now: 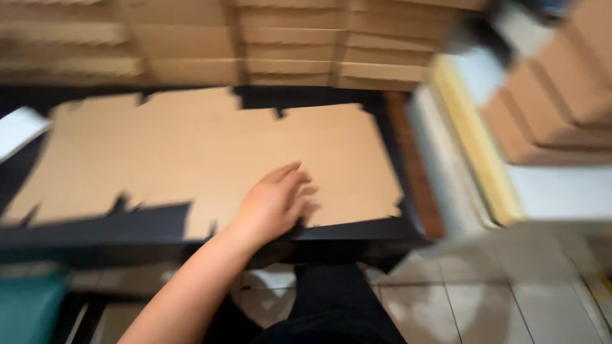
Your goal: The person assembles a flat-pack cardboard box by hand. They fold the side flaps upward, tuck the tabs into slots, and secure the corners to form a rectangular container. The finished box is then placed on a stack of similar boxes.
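Note:
My left hand (274, 205) lies palm down on a flat, unfolded brown cardboard box blank (191, 153), close to the blank's near right edge. The fingers are spread loosely and slightly bent, touching the sheet without closing around it. The blank lies spread across a dark table (357, 230) and has notched flaps along its edges. My forearm comes in from the lower left. My right hand is out of sight. The whole view is blurred by motion.
Stacks of flat cardboard (287, 44) are piled behind the table. More brown stacked cardboard (554, 95) sits on a white surface at the right, beside a yellowish strip (478, 146). Pale floor tiles (497, 293) lie below. A teal object (29, 306) is at the lower left.

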